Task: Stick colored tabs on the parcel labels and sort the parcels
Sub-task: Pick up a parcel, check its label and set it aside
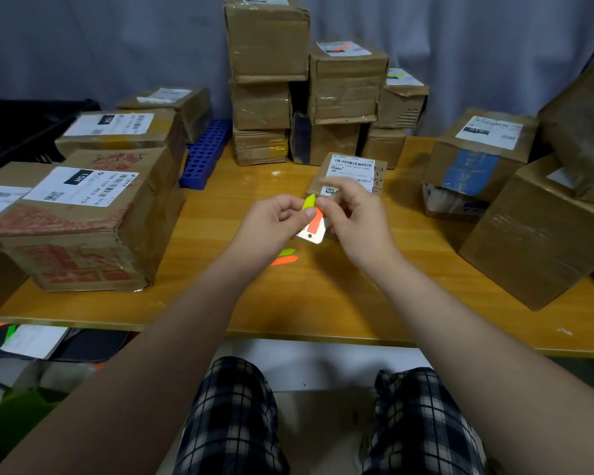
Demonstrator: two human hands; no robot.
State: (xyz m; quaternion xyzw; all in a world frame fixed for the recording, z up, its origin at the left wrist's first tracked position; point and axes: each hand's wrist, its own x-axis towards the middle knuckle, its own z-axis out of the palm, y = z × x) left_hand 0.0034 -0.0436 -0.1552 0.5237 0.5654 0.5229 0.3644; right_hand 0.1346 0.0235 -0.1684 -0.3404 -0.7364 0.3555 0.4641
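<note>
Green tab (309, 202) pinched in the left hand (274, 218); right hand (355, 216) grips the tab card (312, 234) before a taped-shut parcel (352, 171) on the surface (213, 241).

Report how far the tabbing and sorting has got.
Done: at the back, an orange-tabbed label and a green-tabbed label sit on stacked boxes. In hand: the left hand pinches a green tab and the right hand holds the tab card, in front of the small parcel, whose label looks untabbed. Left: the 1GH parcels and the right-side parcel show no tab.
</note>
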